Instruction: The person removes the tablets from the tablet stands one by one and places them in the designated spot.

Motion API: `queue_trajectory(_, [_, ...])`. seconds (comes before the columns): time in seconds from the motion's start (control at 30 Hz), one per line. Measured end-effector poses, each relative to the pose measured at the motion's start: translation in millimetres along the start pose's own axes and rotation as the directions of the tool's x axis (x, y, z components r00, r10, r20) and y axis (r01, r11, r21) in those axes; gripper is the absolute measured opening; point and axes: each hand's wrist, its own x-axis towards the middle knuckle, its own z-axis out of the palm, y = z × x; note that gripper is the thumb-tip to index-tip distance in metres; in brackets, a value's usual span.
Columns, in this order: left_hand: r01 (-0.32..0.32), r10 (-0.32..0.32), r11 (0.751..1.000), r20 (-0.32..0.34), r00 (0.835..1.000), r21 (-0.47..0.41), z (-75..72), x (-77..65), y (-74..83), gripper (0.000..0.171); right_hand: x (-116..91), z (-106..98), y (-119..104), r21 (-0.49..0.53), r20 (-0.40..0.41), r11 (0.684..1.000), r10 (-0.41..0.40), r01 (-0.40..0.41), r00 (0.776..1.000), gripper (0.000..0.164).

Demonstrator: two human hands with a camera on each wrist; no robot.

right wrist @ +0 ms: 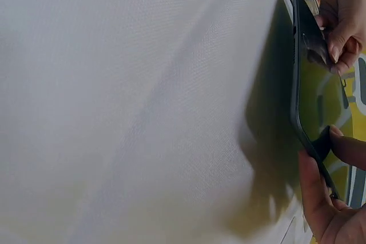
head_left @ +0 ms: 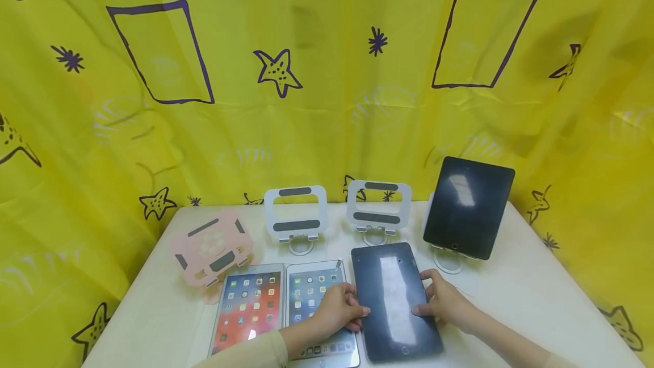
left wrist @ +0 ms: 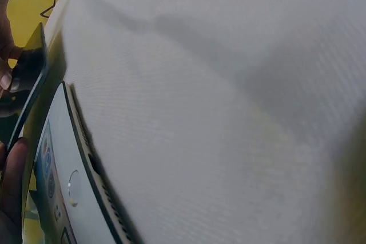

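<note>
Both hands hold a black tablet [head_left: 380,300] by its long sides, its dark screen facing up. My left hand [head_left: 337,311] pinches the left edge, thumb on the screen. On the right edge, my right hand [head_left: 444,302] grips with the thumb on top and fingers beneath. In the right wrist view the tablet [right wrist: 309,84] is raised off the cloth, with a shadow below it. A white tablet [head_left: 317,291] with a lit home screen lies partly under my left forearm. Left of it is another lit white tablet [head_left: 250,305] with a red and blue background.
Along the back stand a pink stand [head_left: 212,246], a white stand [head_left: 296,209] and a second white stand [head_left: 379,203]. At the right, a black tablet [head_left: 467,206] leans on another stand. A yellow curtain [head_left: 317,129] hangs behind the white table [head_left: 541,300].
</note>
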Motion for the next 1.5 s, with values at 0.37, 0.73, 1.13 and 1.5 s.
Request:
queue_trajectory(0.37, [0.108, -0.109, 0.993, 0.015, 0.994, 0.048, -1.3, -0.8, 3.9, 0.025, 10, 0, 21, 0.158, 0.175, 0.987, -0.037, 0.009, 0.984, 0.070])
queue_trajectory(0.73, [0.156, -0.157, 0.985, 0.013, 0.987, 0.075, -3.3, 3.8, 4.9, 0.024, 12, 1, 24, 0.246, 0.230, 0.969, -0.051, -0.008, 0.972, 0.067])
queue_trajectory(1.13, [0.155, -0.164, 0.975, 0.045, 0.985, 0.160, -11.0, -0.2, 12.1, 0.018, 6, 9, 24, 0.135, 0.123, 0.990, -0.064, 0.047, 0.990, 0.064])
queue_trajectory(1.5, [0.101, -0.104, 0.983, 0.016, 0.994, 0.154, -8.1, 2.3, 11.6, 0.029, 5, 14, 16, -0.257, -0.072, 0.965, -0.064, 0.044, 0.995, 0.044])
